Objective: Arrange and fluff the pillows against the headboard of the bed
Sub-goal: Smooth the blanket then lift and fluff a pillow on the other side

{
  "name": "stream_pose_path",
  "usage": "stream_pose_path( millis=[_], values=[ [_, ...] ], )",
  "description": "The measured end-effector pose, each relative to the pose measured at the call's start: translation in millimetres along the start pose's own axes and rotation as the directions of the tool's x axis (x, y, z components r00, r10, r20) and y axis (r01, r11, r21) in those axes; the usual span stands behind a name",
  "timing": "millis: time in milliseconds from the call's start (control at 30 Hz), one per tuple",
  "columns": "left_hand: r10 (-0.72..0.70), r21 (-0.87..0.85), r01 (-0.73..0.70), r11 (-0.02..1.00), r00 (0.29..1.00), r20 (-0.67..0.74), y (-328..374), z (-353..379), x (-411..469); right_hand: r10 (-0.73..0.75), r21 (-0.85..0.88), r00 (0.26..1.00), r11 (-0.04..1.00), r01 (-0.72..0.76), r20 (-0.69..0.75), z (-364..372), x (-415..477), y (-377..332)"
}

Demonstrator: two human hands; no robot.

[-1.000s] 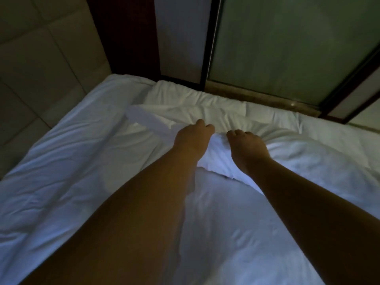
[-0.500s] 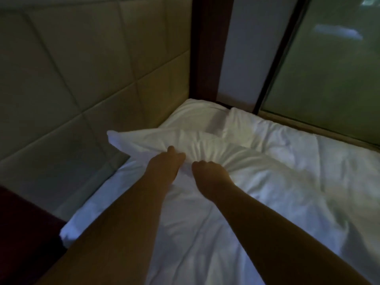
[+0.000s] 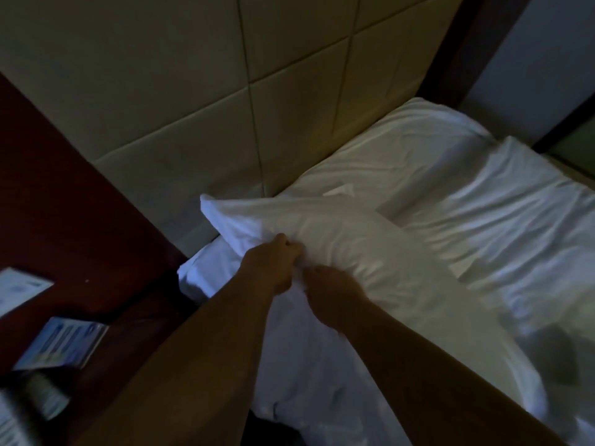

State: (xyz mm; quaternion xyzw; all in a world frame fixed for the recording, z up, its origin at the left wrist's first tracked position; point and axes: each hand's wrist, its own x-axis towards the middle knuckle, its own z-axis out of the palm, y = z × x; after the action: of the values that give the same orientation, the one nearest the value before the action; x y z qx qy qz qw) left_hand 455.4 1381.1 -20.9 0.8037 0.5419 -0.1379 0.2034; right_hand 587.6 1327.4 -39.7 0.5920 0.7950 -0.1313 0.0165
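A white pillow lies across the near head corner of the bed, its far corner touching the padded beige headboard. My left hand grips the pillow's near edge with curled fingers. Close beside it, my right hand grips the same edge, its fingers bunched in the fabric. A second white pillow lies flat against the headboard further along the bed. The room is dim.
White bedding covers the mattress to the right. A dark red bedside unit stands on the left with printed cards and a cup on it. Dark frame and glass panel are at the far right.
Both hands have carried the pillow left and toward the head corner of the bed. The view has swung left, bringing the headboard and bedside unit into sight.
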Motion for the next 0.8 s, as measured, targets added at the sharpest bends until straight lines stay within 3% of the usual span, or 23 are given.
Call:
stream_pose_path(
  millis=[200, 300, 400, 533, 800],
  values=[
    [-0.21, -0.118, 0.195, 0.974, 0.969, -0.131, 4, -26, 29, -0.144, -0.02, 0.987, 0.99, 0.142, -0.073, -26, 46, 29],
    [-0.331, -0.186, 0.305, 0.934, 0.935, -0.128, 6, -28, 53, -0.101, -0.026, 0.995, 0.995, 0.101, 0.015, -39, 69, 59],
    [-0.406, -0.153, 0.397, 0.905, 0.913, -0.032, 5, -18, 75, -0.022, -0.01, 0.982, 1.0, 0.024, 0.188, -40, 88, 89],
    [-0.474, -0.134, 0.488, 0.863, 0.872, 0.123, -9, -8, 105, -0.022, -0.069, 0.964, 0.997, 0.042, 0.264, -30, 128, 111],
    [-0.444, 0.142, 0.421, 0.896, 0.828, 0.343, -40, 27, 161, -0.089, -0.215, 0.875, 0.953, 0.214, 0.476, 10, 210, 116]
  ],
)
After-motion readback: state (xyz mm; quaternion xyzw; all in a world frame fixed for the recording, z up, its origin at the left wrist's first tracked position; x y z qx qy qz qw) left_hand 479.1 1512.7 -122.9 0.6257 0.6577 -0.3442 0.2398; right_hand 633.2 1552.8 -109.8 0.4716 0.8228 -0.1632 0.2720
